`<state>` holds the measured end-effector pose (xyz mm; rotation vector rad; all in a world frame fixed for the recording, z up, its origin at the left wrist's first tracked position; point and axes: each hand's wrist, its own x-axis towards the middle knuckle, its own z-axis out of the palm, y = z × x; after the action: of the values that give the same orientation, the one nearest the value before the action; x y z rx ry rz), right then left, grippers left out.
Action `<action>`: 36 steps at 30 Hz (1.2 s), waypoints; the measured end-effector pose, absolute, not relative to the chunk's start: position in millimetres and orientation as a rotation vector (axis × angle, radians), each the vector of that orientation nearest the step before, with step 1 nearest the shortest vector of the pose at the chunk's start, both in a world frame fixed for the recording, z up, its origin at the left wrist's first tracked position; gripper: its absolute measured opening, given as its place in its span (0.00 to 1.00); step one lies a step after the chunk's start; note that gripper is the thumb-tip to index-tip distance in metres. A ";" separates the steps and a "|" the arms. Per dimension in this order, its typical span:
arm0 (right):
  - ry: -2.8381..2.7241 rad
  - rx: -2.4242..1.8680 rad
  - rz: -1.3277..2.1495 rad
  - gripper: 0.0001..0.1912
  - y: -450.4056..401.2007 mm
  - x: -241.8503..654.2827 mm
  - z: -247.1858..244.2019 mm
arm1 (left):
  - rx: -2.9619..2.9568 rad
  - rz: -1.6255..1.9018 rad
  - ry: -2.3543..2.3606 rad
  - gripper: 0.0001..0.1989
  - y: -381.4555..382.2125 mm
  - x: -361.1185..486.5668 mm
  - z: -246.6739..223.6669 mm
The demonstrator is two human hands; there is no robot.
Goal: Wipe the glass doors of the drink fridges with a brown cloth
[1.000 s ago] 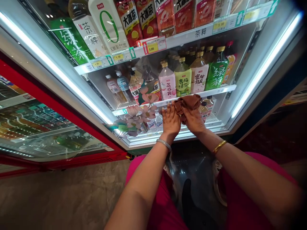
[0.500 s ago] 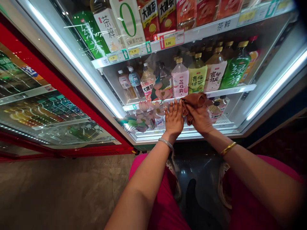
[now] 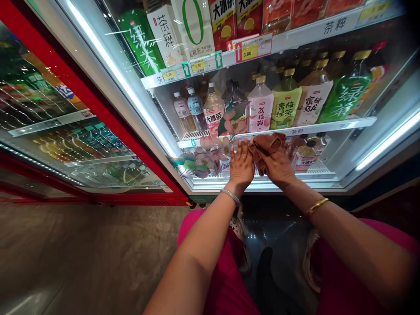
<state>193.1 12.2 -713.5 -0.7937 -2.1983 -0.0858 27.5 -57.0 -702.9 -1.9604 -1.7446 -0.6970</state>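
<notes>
My left hand [image 3: 242,165] lies flat against the glass door of a lit drinks cooler, fingers spread and pointing up, holding nothing. Just beside it, my right hand [image 3: 278,166] grips a crumpled brown cloth [image 3: 267,144] and presses it on the glass; some of its fingers are hidden by the cloth. Pink flower decals [image 3: 205,157] are on the glass, left of my left hand. Behind the glass, a pink-labelled bottle [image 3: 260,107] and a yellow-green-labelled bottle [image 3: 286,103] stand on the middle shelf [image 3: 341,126].
A red-framed cooler [image 3: 131,148] with rows of bottles stands at the left. The upper shelf holds cartons and bottles above price tags [image 3: 251,51]. Below are the brown floor [image 3: 98,253], my knees in pink trousers and my shoes.
The view has shifted, so the cooler's shelves look larger and the right-hand bottles sit further right. Both hands remain close together on the glass, the right still with the cloth.
</notes>
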 end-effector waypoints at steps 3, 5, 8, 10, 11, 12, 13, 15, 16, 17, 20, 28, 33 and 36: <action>-2.084 -0.890 -0.110 0.32 21.4 207.6 -706.3 | -1.942 -0.717 -1.757 0.35 -60.4 19.5 -701.2; -2.070 -0.935 -0.111 0.32 19.5 210.5 -713.3 | -1.942 -0.726 -1.743 0.36 -62.4 14.7 -702.3; -2.197 -0.833 -0.102 0.27 6.4 197.7 -729.9 | -1.954 -0.722 -1.718 0.35 -63.9 10.7 -706.5; -2.273 -0.738 -0.101 0.25 -3.0 184.7 -734.0 | -1.953 -0.722 -1.721 0.34 -64.0 9.8 -709.0; -2.293 -0.703 -0.100 0.24 -6.4 179.9 -731.8 | -1.951 -0.722 -1.727 0.34 -63.9 9.7 -709.7; -2.307 -0.682 -0.105 0.23 -8.6 177.2 -726.6 | -1.947 -0.723 -1.734 0.34 -63.8 9.7 -710.0; -2.316 -0.672 -0.115 0.22 -9.5 176.8 -718.8 | -1.942 -0.726 -1.741 0.33 -63.7 9.8 -709.9; -2.326 -0.683 -0.144 0.19 -8.7 182.4 -698.2 | -1.937 -0.727 -1.747 0.33 -63.5 10.2 -708.7; -2.336 -0.725 -0.165 0.18 -7.8 187.0 -687.4 | -1.938 -0.726 -1.746 0.34 -63.6 10.7 -707.9; -2.352 -0.785 -0.186 0.17 -7.0 191.8 -677.3 | -1.939 -0.726 -1.743 0.35 -63.7 11.3 -706.9; -2.414 -0.956 -0.226 0.15 -7.9 201.1 -655.6 | -1.950 -0.722 -1.723 0.37 -64.7 14.0 -704.1; -1.965 -0.929 -0.252 0.25 -13.8 184.6 -639.8 | -1.907 -0.732 -1.703 0.35 -64.4 17.0 -701.4; -2.143 -0.767 -0.254 0.27 -6.6 170.2 -687.9 | -1.898 -0.759 -1.743 0.35 -63.4 9.1 -703.5; -2.305 -0.660 -0.198 0.26 1.7 177.8 -715.4 | -1.883 -0.760 -1.788 0.36 -65.7 4.4 -703.0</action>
<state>177.8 1.7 -715.4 -0.6601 -2.3053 -0.1976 4.4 -65.7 -703.0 -1.8833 -1.7882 -0.7597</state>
